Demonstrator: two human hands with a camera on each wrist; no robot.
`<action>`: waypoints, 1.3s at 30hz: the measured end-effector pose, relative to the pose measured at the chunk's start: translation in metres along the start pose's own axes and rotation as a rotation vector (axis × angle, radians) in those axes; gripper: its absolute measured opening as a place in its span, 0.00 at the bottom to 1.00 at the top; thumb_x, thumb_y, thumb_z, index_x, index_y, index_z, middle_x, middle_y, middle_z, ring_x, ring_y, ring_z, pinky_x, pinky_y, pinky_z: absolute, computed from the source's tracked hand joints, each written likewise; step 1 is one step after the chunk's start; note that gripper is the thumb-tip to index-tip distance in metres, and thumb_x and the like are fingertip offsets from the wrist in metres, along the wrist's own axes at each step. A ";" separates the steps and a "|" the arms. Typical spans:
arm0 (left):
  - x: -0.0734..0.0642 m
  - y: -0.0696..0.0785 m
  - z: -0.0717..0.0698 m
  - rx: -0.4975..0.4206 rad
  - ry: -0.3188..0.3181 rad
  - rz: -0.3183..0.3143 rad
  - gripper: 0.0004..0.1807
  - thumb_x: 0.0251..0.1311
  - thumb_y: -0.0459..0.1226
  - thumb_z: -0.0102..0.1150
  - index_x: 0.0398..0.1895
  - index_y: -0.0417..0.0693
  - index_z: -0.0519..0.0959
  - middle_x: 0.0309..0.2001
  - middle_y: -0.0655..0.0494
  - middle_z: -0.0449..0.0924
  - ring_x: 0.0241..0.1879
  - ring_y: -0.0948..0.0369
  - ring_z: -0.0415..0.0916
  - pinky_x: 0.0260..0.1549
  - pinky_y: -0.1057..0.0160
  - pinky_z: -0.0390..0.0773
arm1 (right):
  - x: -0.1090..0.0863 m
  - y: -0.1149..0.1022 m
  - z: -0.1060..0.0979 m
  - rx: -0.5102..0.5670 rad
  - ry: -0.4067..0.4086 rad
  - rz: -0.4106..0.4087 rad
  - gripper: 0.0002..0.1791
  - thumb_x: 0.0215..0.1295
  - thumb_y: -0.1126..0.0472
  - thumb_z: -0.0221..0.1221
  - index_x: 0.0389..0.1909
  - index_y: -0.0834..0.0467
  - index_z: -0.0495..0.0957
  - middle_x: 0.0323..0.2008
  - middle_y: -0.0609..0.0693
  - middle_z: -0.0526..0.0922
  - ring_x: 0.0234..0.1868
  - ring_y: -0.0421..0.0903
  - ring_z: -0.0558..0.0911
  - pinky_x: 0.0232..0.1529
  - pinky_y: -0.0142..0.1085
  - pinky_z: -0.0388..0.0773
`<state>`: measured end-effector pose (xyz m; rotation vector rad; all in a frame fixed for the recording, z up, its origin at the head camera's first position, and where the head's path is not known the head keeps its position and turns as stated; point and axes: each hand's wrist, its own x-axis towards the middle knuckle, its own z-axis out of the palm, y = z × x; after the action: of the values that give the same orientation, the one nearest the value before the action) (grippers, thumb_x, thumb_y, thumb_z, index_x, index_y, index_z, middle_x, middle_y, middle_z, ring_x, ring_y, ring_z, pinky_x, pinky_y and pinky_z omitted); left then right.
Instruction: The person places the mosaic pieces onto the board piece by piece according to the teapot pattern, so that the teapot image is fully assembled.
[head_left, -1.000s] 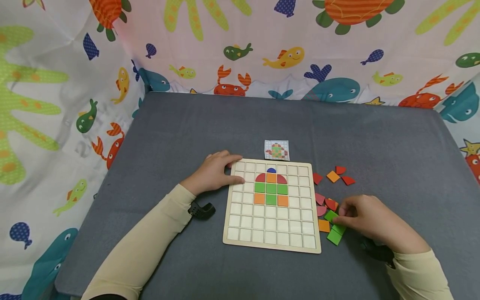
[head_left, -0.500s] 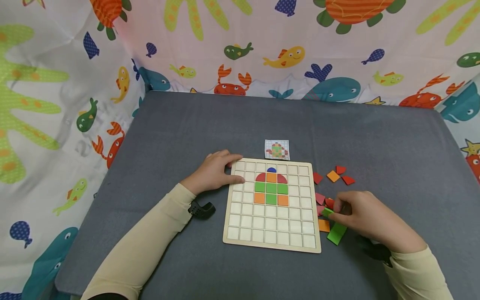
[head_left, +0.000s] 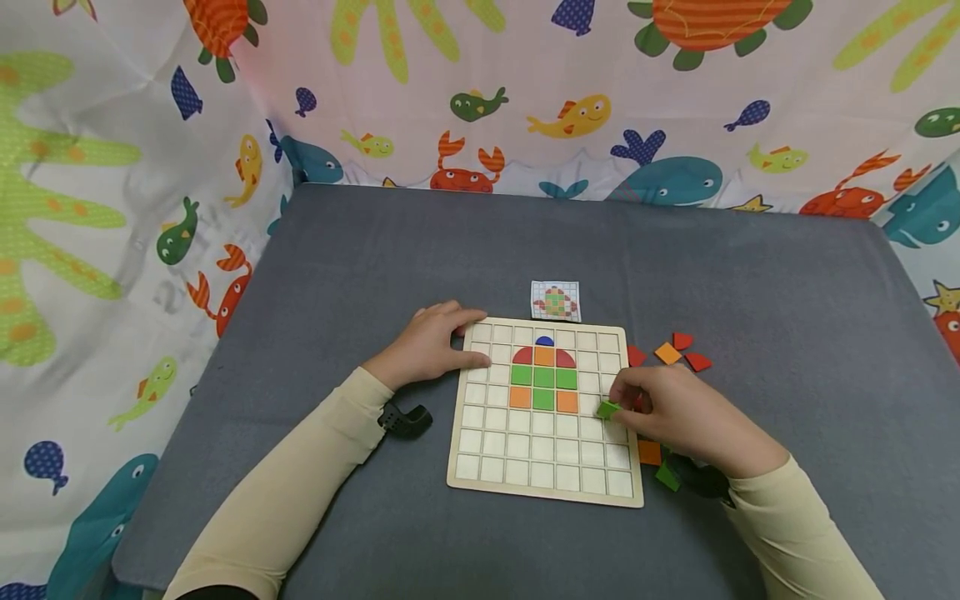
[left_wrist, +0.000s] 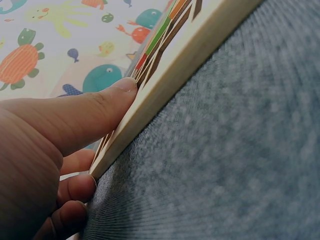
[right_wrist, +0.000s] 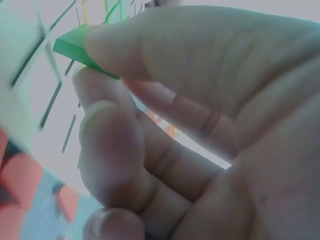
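A square wooden grid board (head_left: 495,471) lies on the grey table. Blue, red, orange and green pieces fill some cells in its upper middle. My left hand (head_left: 426,348) grips the board's far left corner; in the left wrist view the thumb (left_wrist: 95,112) lies over the edge, with curled fingers at the corner. Over the board's right side, my right hand (head_left: 675,417) pinches a green square tile (head_left: 608,409) between thumb and fingertips. The right wrist view has this green tile (right_wrist: 72,45) tilted above the grid.
A small picture card (head_left: 555,301) lies just beyond the board. To its right are loose red pieces (head_left: 698,362), an orange square (head_left: 667,353) and, partly under my right hand, another orange tile (head_left: 649,452) and a green tile (head_left: 667,476). A fish-print curtain (head_left: 390,108) borders the table.
My right hand has picked the green tile from the loose pieces and carried it left over the board. The left hand keeps its place at the corner.
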<state>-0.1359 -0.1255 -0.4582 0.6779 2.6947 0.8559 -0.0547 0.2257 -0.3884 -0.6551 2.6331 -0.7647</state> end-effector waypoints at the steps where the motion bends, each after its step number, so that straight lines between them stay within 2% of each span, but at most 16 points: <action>1: 0.000 0.000 0.000 0.001 -0.001 0.000 0.41 0.60 0.57 0.75 0.74 0.53 0.76 0.37 0.57 0.69 0.36 0.58 0.64 0.47 0.52 0.57 | 0.003 -0.002 0.001 -0.004 -0.007 -0.011 0.08 0.60 0.66 0.72 0.33 0.51 0.84 0.24 0.38 0.78 0.22 0.36 0.72 0.24 0.33 0.71; 5: 0.001 0.000 0.001 0.012 -0.006 0.001 0.41 0.60 0.58 0.74 0.74 0.53 0.76 0.37 0.57 0.69 0.36 0.58 0.64 0.47 0.52 0.57 | 0.011 -0.010 0.003 -0.010 -0.028 -0.063 0.08 0.61 0.67 0.70 0.32 0.51 0.84 0.25 0.38 0.80 0.22 0.35 0.72 0.25 0.32 0.72; 10: 0.002 0.001 0.002 0.020 -0.007 0.017 0.42 0.59 0.59 0.74 0.74 0.54 0.76 0.36 0.57 0.69 0.36 0.58 0.63 0.45 0.53 0.57 | 0.019 -0.017 0.009 -0.008 -0.056 -0.090 0.08 0.62 0.66 0.70 0.31 0.49 0.83 0.25 0.37 0.79 0.22 0.34 0.72 0.25 0.32 0.72; 22: 0.003 -0.001 0.004 0.023 -0.009 0.007 0.42 0.59 0.60 0.74 0.74 0.55 0.75 0.37 0.57 0.69 0.36 0.58 0.63 0.45 0.53 0.57 | 0.023 -0.020 0.027 -0.010 -0.077 -0.149 0.14 0.63 0.66 0.71 0.24 0.46 0.78 0.23 0.36 0.77 0.24 0.33 0.72 0.27 0.31 0.71; 28: 0.001 -0.001 0.002 0.014 -0.008 0.003 0.42 0.59 0.59 0.74 0.74 0.54 0.75 0.37 0.57 0.69 0.36 0.58 0.63 0.45 0.53 0.57 | 0.025 -0.021 0.030 -0.030 -0.085 -0.158 0.16 0.63 0.66 0.70 0.24 0.45 0.77 0.23 0.35 0.74 0.26 0.34 0.71 0.28 0.31 0.71; 33: 0.000 0.000 0.001 0.013 -0.004 -0.001 0.42 0.60 0.59 0.74 0.74 0.54 0.75 0.37 0.57 0.69 0.36 0.58 0.64 0.46 0.53 0.57 | 0.026 -0.022 0.029 -0.041 -0.075 -0.179 0.14 0.63 0.66 0.71 0.25 0.47 0.79 0.25 0.36 0.74 0.28 0.35 0.71 0.30 0.31 0.71; 39: -0.001 0.001 -0.001 0.013 0.006 -0.001 0.42 0.58 0.59 0.75 0.74 0.53 0.76 0.37 0.57 0.69 0.36 0.58 0.63 0.45 0.53 0.57 | 0.028 -0.021 0.031 -0.023 -0.084 -0.144 0.15 0.62 0.66 0.73 0.23 0.47 0.79 0.23 0.37 0.74 0.28 0.36 0.72 0.30 0.32 0.71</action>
<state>-0.1353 -0.1254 -0.4572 0.6774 2.7077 0.8418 -0.0578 0.1826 -0.4060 -0.8718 2.5434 -0.7312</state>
